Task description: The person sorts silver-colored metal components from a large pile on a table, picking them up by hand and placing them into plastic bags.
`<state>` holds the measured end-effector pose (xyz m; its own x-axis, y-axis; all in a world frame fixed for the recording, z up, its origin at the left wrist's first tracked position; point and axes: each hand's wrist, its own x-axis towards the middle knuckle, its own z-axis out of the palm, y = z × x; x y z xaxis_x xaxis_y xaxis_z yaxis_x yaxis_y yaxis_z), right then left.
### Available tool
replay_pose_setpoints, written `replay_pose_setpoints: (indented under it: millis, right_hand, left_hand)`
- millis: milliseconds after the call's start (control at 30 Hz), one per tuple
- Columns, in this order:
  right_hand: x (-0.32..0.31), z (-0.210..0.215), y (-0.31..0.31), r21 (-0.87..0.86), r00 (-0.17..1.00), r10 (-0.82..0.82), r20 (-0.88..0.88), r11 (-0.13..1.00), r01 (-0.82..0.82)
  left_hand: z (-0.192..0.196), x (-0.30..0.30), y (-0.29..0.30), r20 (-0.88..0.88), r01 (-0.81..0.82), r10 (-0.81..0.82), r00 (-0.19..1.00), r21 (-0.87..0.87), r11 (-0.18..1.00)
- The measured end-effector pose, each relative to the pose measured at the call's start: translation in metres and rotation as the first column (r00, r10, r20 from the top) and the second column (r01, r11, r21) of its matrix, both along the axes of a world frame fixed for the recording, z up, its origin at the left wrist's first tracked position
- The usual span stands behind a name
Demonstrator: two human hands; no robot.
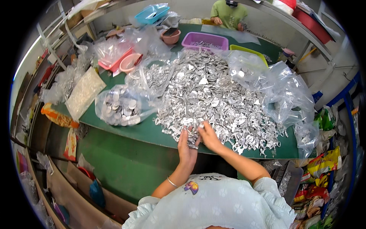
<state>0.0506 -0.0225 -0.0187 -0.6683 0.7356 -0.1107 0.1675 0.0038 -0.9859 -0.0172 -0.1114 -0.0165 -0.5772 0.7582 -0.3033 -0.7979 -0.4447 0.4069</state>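
Note:
A broad heap of small silver metal pieces (213, 87) covers the middle of the green table (148, 135). At its near edge my left hand (186, 148) is curled around a handful of these pieces (193, 139). My right hand (208, 136) is just right of it, fingers bent and pinched together at the top of the handful. Whatever lies between those fingertips is too small to make out. Left of the heap, a clear plastic bag (102, 108) holds round silver discs (122, 108).
A purple basin (187, 41), a green tray (251, 50) and pink bowls (170, 37) stand behind the heap. Clear plastic bags (291, 89) spread along its right side. Across the table sits another person (230, 17). Colourful packets (324, 162) fill the lower right.

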Motion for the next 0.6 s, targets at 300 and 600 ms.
replay_pose_setpoints:
  millis: [300,600]
  right_hand:
    - [0.008,0.028,-0.012,-0.259,0.749,-0.346,-0.565,0.936,0.237]
    - [0.020,0.033,0.019,-0.741,0.516,-0.601,-0.611,0.664,-0.104]
  left_hand:
    - [0.026,0.030,0.049,-0.814,-0.092,0.006,0.581,-0.058,0.994]
    - [0.046,0.042,0.075,-0.997,-0.129,0.036,0.074,0.026,0.991]
